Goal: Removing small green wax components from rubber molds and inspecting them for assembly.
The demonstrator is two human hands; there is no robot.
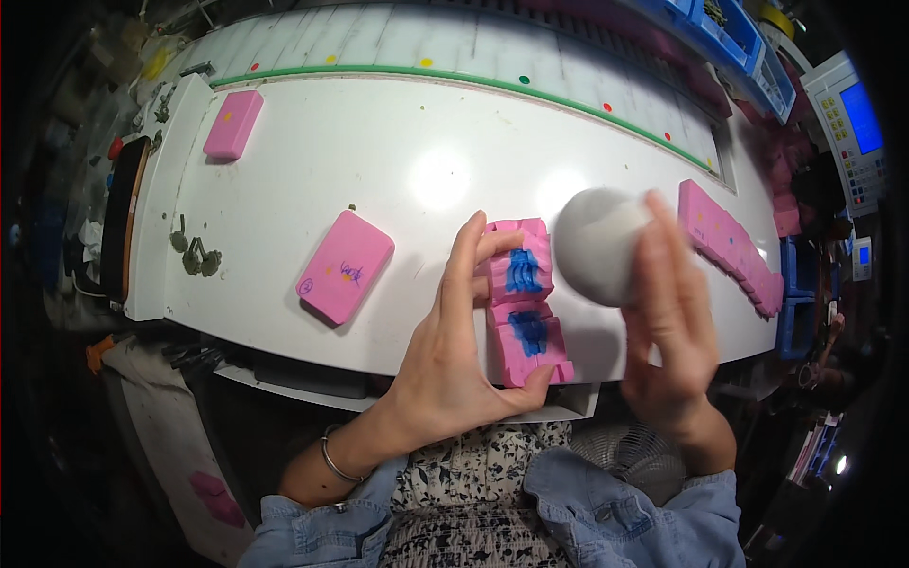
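In front of us is an opened pink mould [524, 301], over the front edge of the bench [303, 185]; we cannot tell whether it rests there or is lifted clear. Its two parts lie end to end, each with a glossy blue patch [523, 272] in its hollow.

Our left hand [445, 352] has hold of it. The fingers are spread in a wide curve, the thumb across the near end and the others along the left side and over the far part, so the blue hollows lie open to view. Our right hand [674, 331], blurred, has its fingers closed on the right side of a grey-white round thing [595, 254], just beside the mould; its kind is too smeared to tell.

To do this well, we should judge it best to hold both parts level and steady, bring the round thing over the hollows squarely, and let no fingertip touch the blue.

Further out, a marked pink block [346, 268] lies to the left, a smaller-looking pink block [234, 125] beyond it, and a row of pink blocks [727, 241] on the right.
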